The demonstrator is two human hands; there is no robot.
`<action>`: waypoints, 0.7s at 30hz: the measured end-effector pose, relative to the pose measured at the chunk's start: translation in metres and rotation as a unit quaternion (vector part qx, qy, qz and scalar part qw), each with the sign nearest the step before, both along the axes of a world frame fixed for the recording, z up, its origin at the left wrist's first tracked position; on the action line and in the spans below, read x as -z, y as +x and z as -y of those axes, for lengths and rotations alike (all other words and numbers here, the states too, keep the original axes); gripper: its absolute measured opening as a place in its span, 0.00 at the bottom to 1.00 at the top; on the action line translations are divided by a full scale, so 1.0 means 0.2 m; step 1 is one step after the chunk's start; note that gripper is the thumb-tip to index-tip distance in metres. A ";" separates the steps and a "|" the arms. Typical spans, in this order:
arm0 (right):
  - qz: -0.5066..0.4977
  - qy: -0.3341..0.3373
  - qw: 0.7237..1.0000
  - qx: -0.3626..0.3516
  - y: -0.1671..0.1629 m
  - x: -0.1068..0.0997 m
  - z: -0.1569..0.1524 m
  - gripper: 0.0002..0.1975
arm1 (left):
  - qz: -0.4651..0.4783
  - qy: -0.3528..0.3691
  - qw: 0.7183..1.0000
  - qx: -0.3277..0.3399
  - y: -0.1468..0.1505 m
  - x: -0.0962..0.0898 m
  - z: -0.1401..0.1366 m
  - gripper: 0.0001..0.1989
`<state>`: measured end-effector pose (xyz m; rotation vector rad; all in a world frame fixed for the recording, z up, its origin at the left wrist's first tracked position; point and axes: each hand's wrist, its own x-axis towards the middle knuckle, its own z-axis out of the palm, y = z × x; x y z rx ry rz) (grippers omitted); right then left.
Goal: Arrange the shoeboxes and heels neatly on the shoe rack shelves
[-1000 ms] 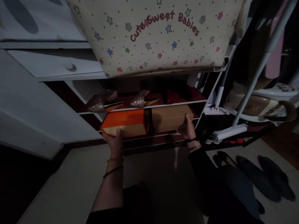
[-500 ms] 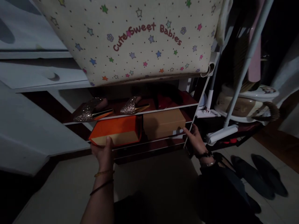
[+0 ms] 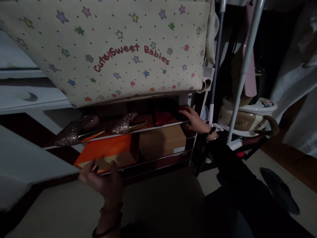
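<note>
My left hand [image 3: 104, 180] hovers in front of the orange box [image 3: 109, 147], fingers apart and slightly blurred, with nothing in them. Beside that box on the lower shelf sits a tan cardboard box [image 3: 163, 140] with a small white label. My right hand [image 3: 194, 120] reaches onto the right end of the upper shelf. Its fingers are bent around the edge of a dark red shoe [image 3: 182, 108], mostly hidden in shadow. Another red shoe [image 3: 159, 117] stands to the left of it. Two glittery heeled shoes, one on the left [image 3: 74, 130] and one nearer the middle [image 3: 123, 124], share this shelf.
A cream cloth with stars [image 3: 138, 59] hangs over the rack's top. Right of the rack stand a mop pole [image 3: 244, 69], a pink-handled brush [image 3: 250, 66] and a beige pot with a rope handle [image 3: 244, 120]. A dark shoe [image 3: 279, 190] lies on the floor.
My left hand has let go of the orange box and drawn back. My right hand has risen from beside the tan box to the red shoe on the upper shelf. The view has shifted.
</note>
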<state>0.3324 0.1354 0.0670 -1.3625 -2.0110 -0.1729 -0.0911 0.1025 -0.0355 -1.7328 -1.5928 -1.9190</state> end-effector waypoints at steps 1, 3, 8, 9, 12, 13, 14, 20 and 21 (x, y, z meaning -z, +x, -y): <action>0.002 -0.014 1.000 -0.011 0.01 0.00 -0.03 0.42 | -0.027 0.034 0.999 0.012 0.07 -0.04 0.00 0.25; -0.001 -0.029 0.999 -0.027 0.04 0.00 -0.07 0.42 | -0.082 0.064 0.992 0.066 0.22 -0.13 0.00 0.18; -0.001 -0.049 0.998 -0.048 0.06 -0.01 -0.11 0.41 | -0.124 0.050 0.972 0.194 0.57 -0.33 -0.01 0.17; 0.000 -0.056 0.997 -0.051 0.07 -0.02 -0.12 0.40 | -0.116 0.047 0.971 0.205 0.61 -0.35 0.00 0.17; -0.013 -0.065 0.996 -0.061 0.07 -0.07 -0.15 0.34 | -0.097 0.037 0.970 0.220 0.67 -0.38 -0.01 0.17; -0.026 -0.062 0.996 -0.062 0.06 -0.09 -0.16 0.33 | -0.095 0.033 0.970 0.223 0.68 -0.39 -0.02 0.18; -0.044 -0.058 0.996 -0.059 0.06 -0.11 -0.17 0.31 | -0.095 0.031 0.969 0.225 0.69 -0.39 -0.03 0.18; -0.221 -0.054 0.972 0.059 -0.04 -0.20 -0.21 0.26 | -0.107 0.009 0.965 0.238 0.73 -0.41 -0.14 0.22; -0.249 -0.055 0.964 0.081 -0.06 -0.20 -0.22 0.26 | -0.107 0.001 0.965 0.239 0.73 -0.40 -0.16 0.23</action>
